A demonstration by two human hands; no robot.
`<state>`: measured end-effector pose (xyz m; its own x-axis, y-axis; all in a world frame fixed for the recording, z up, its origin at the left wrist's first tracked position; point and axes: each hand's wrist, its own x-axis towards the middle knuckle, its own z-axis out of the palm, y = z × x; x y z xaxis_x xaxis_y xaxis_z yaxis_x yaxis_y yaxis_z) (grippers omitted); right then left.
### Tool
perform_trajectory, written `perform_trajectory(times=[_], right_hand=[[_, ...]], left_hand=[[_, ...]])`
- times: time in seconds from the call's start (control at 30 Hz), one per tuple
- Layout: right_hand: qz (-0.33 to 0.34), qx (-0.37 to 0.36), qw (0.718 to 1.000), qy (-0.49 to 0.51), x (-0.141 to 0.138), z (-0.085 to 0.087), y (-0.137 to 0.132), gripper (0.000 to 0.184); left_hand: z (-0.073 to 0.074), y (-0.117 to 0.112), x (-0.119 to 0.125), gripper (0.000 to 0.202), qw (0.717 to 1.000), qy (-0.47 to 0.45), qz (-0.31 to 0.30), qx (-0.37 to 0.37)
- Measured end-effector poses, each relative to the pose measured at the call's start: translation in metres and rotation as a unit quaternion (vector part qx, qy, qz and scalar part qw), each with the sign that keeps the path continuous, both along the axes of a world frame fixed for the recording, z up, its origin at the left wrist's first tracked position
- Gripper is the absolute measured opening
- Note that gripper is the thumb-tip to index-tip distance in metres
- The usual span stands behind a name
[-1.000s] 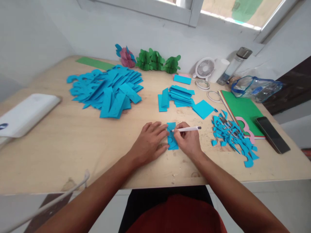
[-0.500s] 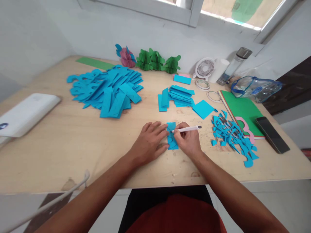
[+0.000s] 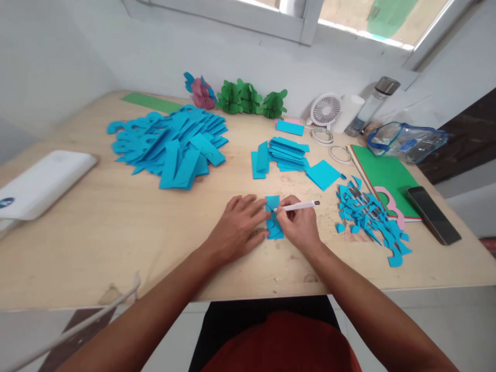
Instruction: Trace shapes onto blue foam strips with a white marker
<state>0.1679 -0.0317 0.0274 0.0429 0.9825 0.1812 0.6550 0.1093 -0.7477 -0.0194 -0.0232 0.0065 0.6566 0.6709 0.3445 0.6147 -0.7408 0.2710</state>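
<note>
A small blue paper piece (image 3: 275,231) lies on the wooden table before me, with dark curved lines drawn on it. My left hand (image 3: 241,226) rests flat beside it, fingers outstretched and their tips on the paper's left edge. In my right hand (image 3: 299,223) is a white pen (image 3: 300,205), gripped near its tip, which touches or nearly touches the paper. The pen's other end points right. Behind the hands lie a stack of blue paper strips (image 3: 289,154) and a blue paper square (image 3: 324,175).
Blue cutouts (image 3: 174,144) are heaped at the left, near a white device (image 3: 48,181). Blue scraps (image 3: 364,212), a phone (image 3: 434,214) and green paper (image 3: 395,168) lie at the right. Along the wall stand folded green paper figures (image 3: 240,97), a small fan (image 3: 325,109) and a bottle (image 3: 372,106).
Hardly anything differs. The view has shifted very slightly; my left hand stays on the paper and my right hand keeps the pen at nearly the same spot.
</note>
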Motion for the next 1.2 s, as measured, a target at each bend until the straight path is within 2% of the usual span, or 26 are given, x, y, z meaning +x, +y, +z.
perform_trajectory(times=[0.4, 0.67, 0.9, 1.2], right_hand=[[-0.009, -0.007, 0.999, 0.030, 0.000, 0.000, 0.000, 0.010], [0.013, -0.007, 0.992, 0.128, 0.004, -0.015, 0.004, 0.014], [0.045, 0.011, 0.997, 0.062, 0.004, -0.010, 0.000, 0.018], [0.053, 0.040, 0.998, -0.005, 0.001, -0.003, -0.002, 0.018]], left_hand=[[0.000, 0.000, -0.001, 0.031, 1.000, -0.006, 0.003, 0.005], [0.003, 0.000, -0.001, 0.028, 1.000, -0.004, 0.001, 0.010], [0.003, -0.001, -0.001, 0.031, 1.000, 0.001, 0.002, 0.007], [0.003, -0.001, -0.001, 0.032, 1.000, -0.015, 0.003, 0.007]])
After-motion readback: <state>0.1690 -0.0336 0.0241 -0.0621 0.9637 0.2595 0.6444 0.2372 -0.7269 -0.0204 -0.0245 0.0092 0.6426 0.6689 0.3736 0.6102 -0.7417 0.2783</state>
